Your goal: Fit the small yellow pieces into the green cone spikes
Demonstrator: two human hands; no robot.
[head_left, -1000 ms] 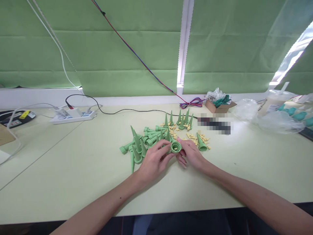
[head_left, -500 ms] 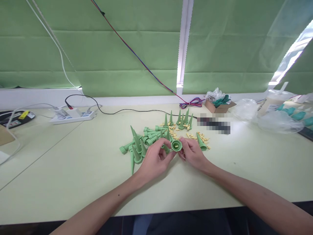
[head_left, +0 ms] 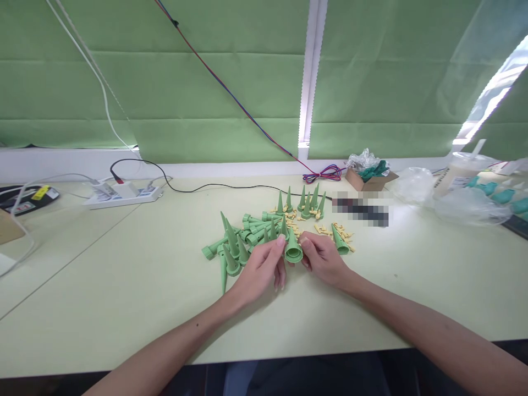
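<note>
A hollow green cone (head_left: 293,250) is held between my two hands, its round open end facing me and its tip pointing away. My left hand (head_left: 266,264) pinches its left side with thumb and fingers. Against its right side, my right hand (head_left: 322,256) has curled fingers closed on the cone's edge. Several green cones (head_left: 232,242) stand or lie in a pile left of my hands. Small yellow pieces (head_left: 322,229) are scattered behind the held cone. Another green cone (head_left: 340,242) lies tilted just right of my right hand.
A power strip (head_left: 124,197) sits at the back left, with a black cable running right. At the back right are a small cardboard box (head_left: 367,180), plastic bags (head_left: 413,184) and a cup (head_left: 457,173). More cones (head_left: 306,204) stand behind the pile.
The held cone has tilted, so its side now shows above the rim and its open end sits slightly lower. My left thumb has moved along its side. The yellow piece inside no longer shows.
</note>
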